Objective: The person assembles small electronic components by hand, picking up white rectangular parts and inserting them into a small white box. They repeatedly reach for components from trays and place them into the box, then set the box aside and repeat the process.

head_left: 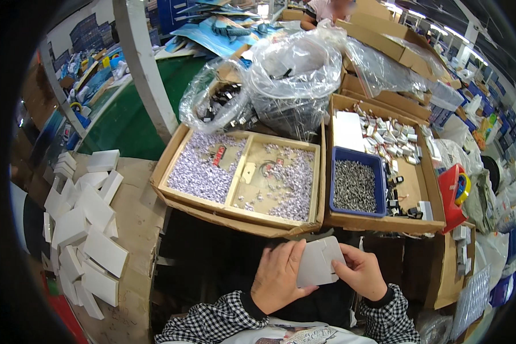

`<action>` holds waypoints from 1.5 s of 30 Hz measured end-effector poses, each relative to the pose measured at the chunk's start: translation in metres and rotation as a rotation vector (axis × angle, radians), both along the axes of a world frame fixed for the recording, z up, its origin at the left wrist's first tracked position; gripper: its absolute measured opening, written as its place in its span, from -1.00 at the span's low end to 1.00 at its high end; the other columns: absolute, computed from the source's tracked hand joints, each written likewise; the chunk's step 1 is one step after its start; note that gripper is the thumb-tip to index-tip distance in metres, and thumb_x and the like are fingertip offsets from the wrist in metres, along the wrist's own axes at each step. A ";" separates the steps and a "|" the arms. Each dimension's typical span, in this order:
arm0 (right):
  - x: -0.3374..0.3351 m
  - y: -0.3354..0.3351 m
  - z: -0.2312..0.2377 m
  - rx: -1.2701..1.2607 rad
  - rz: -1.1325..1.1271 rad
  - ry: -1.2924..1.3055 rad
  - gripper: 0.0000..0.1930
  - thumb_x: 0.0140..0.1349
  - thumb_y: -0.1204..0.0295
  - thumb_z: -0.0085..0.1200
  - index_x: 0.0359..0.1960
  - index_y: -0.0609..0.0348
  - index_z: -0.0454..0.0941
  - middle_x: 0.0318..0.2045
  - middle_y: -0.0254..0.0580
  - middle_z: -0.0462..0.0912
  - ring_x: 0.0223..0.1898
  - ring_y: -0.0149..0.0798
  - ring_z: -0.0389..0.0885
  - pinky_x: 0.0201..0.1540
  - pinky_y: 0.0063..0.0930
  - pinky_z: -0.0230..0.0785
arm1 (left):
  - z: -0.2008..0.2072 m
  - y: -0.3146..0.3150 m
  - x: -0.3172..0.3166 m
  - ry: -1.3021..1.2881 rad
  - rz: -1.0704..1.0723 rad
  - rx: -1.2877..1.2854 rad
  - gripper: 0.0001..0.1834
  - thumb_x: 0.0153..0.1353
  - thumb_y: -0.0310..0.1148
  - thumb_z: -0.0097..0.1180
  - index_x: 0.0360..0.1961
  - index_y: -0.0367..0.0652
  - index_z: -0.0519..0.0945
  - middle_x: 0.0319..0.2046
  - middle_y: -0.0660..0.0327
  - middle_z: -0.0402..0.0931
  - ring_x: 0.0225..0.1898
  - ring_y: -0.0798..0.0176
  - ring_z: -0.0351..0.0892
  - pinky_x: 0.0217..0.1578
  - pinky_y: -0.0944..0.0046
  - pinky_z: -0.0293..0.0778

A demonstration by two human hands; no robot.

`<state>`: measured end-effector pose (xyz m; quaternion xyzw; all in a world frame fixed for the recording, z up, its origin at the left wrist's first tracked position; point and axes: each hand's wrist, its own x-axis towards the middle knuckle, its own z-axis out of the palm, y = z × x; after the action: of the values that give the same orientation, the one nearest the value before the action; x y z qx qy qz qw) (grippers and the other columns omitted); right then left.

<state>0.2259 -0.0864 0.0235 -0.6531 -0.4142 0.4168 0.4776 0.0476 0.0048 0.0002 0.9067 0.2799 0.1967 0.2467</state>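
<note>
We bring black-and-white check-sleeved forearms (218, 318) in from below: bare left hand (276, 278), fingers together, thumb pointing right; bare right hand (363, 275) pinching, thumb angled left.

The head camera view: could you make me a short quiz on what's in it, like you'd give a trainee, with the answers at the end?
1. What do the left hand and right hand hold between them?
2. True or false: the blue bin stands to the right of the divided wooden tray.
3. Where is the heap of white boxes?
A) Inside the blue bin
B) To the left of the wooden tray
C) Inside the wooden tray

Key:
1. A flat white carton.
2. True.
3. B.
</note>
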 end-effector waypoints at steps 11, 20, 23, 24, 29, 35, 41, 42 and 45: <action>0.011 0.007 -0.015 -0.096 -0.004 -0.132 -0.69 0.19 0.48 0.14 -0.03 0.31 0.53 -0.39 -0.27 0.66 -0.43 -0.53 0.57 -0.35 -0.60 0.48 | -0.005 0.004 0.003 -0.039 0.029 0.094 -0.13 -0.24 -0.11 0.43 0.11 -0.23 0.31 -0.13 0.06 0.43 -0.12 0.03 0.48 -0.06 0.09 0.41; -0.023 -0.013 -0.053 0.136 -0.112 0.276 -0.48 0.18 0.63 0.11 0.20 0.36 0.27 -0.02 -0.12 0.53 -0.01 -0.32 0.53 0.04 -0.48 0.41 | -0.023 -0.005 0.011 -0.184 0.196 -0.058 -0.13 -0.18 -0.08 0.42 0.11 -0.19 0.25 -0.19 0.03 0.43 -0.16 -0.01 0.44 -0.13 0.04 0.37; -0.019 -0.019 -0.052 0.032 -0.159 0.360 -0.53 0.17 0.61 0.14 0.14 0.37 0.35 -0.08 -0.18 0.57 -0.07 -0.36 0.55 0.00 -0.51 0.42 | -0.028 -0.008 0.014 -0.302 0.165 -0.117 -0.21 0.00 -0.20 0.32 0.21 -0.21 0.22 -0.17 0.04 0.41 -0.16 -0.02 0.45 -0.14 0.10 0.40; -0.016 -0.021 -0.050 0.044 -0.161 0.312 -0.55 0.17 0.61 0.15 0.11 0.37 0.38 -0.11 -0.19 0.59 -0.10 -0.37 0.56 -0.02 -0.52 0.44 | -0.029 -0.008 0.013 -0.339 0.129 -0.206 -0.25 0.05 -0.24 0.29 0.22 -0.22 0.22 -0.16 0.03 0.43 -0.16 -0.03 0.46 -0.13 0.12 0.41; 0.006 -0.031 -0.039 -0.005 -0.115 0.253 -0.61 0.15 0.60 0.17 0.04 0.38 0.45 -0.18 -0.19 0.62 -0.22 -0.40 0.60 -0.15 -0.55 0.51 | -0.043 -0.014 -0.002 -0.435 0.043 -0.862 -0.53 0.22 -0.44 0.13 0.16 -0.21 0.37 -0.09 0.07 0.53 -0.07 0.23 0.56 -0.05 0.35 0.47; 0.002 -0.045 -0.050 -0.032 -0.105 0.383 -0.50 0.12 0.65 0.18 0.13 0.32 0.33 -0.17 -0.06 0.62 -0.22 -0.33 0.63 -0.20 -0.50 0.55 | -0.076 -0.029 -0.016 -0.428 -0.086 -1.226 -0.53 0.28 -0.48 0.04 0.22 -0.22 0.29 0.04 0.10 0.45 0.07 0.30 0.46 0.08 0.34 0.40; -0.027 -0.053 -0.067 0.010 -0.226 0.302 -0.46 0.11 0.68 0.16 0.14 0.26 0.26 -0.14 0.08 0.60 -0.21 -0.28 0.64 -0.28 -0.47 0.57 | -0.080 -0.031 -0.033 -0.375 -0.123 -1.336 -0.33 0.31 -0.50 -0.02 0.37 0.06 0.02 -0.01 0.08 0.43 0.01 0.30 0.45 0.05 0.31 0.41; -0.030 -0.053 -0.068 0.026 -0.216 0.266 -0.47 0.11 0.68 0.16 0.14 0.27 0.27 -0.14 0.08 0.60 -0.21 -0.28 0.64 -0.29 -0.47 0.57 | -0.078 -0.030 -0.034 -0.364 -0.141 -1.345 -0.32 0.31 -0.50 -0.03 0.38 0.08 0.01 -0.01 0.08 0.43 0.01 0.31 0.44 0.05 0.31 0.41; -0.036 -0.056 -0.066 0.061 -0.279 0.230 -0.67 0.16 0.61 0.14 -0.01 0.31 0.48 -0.24 -0.15 0.61 -0.27 -0.40 0.58 -0.26 -0.56 0.48 | -0.072 -0.024 -0.035 -0.298 -0.162 -1.345 -0.30 0.31 -0.50 -0.04 0.40 0.16 -0.01 -0.02 0.10 0.42 0.00 0.32 0.43 0.06 0.32 0.40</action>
<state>0.1901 -0.1420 -0.0424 -0.6375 -0.2746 0.4056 0.5948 0.0130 -0.0194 -0.0722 0.5383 0.2354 0.0839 0.8049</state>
